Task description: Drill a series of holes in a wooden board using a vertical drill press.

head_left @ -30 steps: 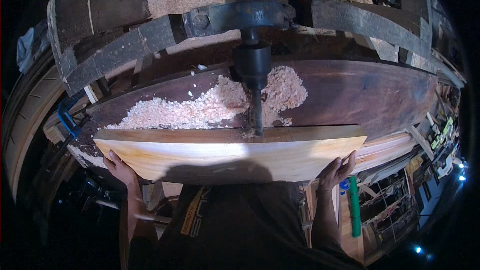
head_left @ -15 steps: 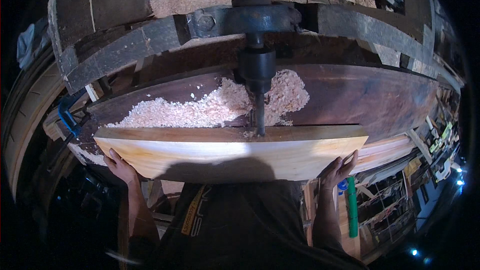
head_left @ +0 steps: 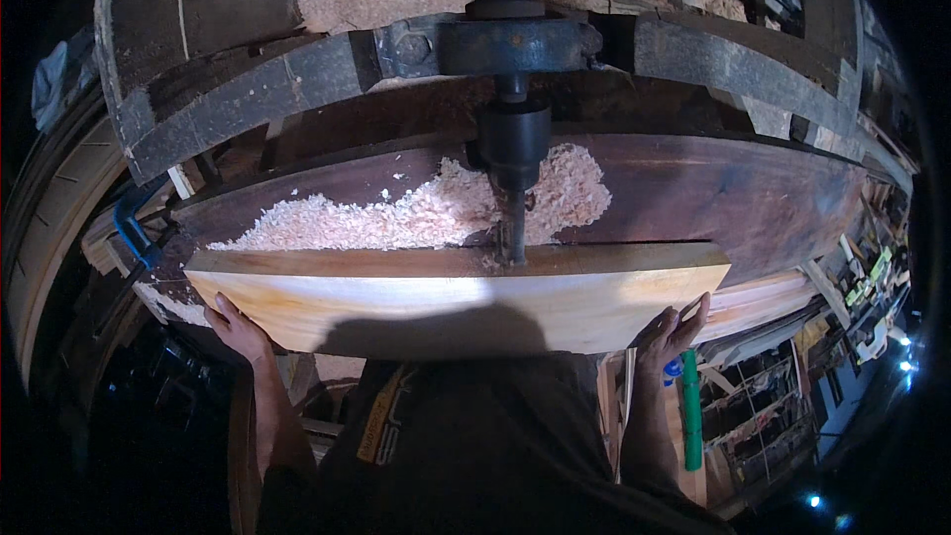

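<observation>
A long pale wooden board (head_left: 426, 302) stands in front of my body, its narrow edge facing the machine. At its left end my left hand (head_left: 238, 327) presses against the wood, thumb up and the other fingers partly hidden. My right hand (head_left: 674, 335) grips the opposite end, fingers bent along the corner. The drill bit (head_left: 515, 228), held in a dark chuck (head_left: 513, 144), meets the board's edge near the middle. Heaped wood chips (head_left: 386, 221) lie behind the board on the dark wooden worktable (head_left: 713, 183).
A heavy timber beam (head_left: 258, 89) with a bolted bearing block (head_left: 510, 47) spans the far side. A blue clamp (head_left: 134, 228) sits at the table's left end. To the right are a green tube (head_left: 692, 411) and stacked planks (head_left: 763, 299).
The view has shifted slightly. Both hands keep their hold on the board's ends, and the bit stays at the board's edge.
</observation>
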Tool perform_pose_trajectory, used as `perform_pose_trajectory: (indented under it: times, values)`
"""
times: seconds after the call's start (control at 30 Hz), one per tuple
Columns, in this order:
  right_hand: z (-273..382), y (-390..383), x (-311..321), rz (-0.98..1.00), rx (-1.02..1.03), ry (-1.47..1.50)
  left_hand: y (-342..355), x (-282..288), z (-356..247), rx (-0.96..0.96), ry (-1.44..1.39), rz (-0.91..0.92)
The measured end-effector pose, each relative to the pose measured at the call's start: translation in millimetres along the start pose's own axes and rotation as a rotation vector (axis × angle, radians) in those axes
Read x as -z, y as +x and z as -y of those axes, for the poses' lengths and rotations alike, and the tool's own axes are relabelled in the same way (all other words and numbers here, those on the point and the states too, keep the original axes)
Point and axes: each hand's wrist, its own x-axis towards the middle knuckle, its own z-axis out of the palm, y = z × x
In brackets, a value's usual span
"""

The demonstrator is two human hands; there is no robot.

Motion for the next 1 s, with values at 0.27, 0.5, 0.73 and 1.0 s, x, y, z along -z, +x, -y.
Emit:
perform_pose_trajectory:
  times: [0.27,0.5,0.73,1.0]
  values:
    - [13,9,11,0.105,0.223,-0.525,-33,-12,-21,-0.149,0.097,-0.021]
    - [18,27,-1,0.125,0.374,-0.511,-41,-17,-20,-0.019,-0.120,-0.096]
    - [23,41,-8,0.037,0.309,-0.431,-48,-20,-19,0.006,-0.132,-0.144]
    - [21,41,-11,0.049,0.297,-0.357,-43,-26,-36,0.046,-0.144,-0.181]
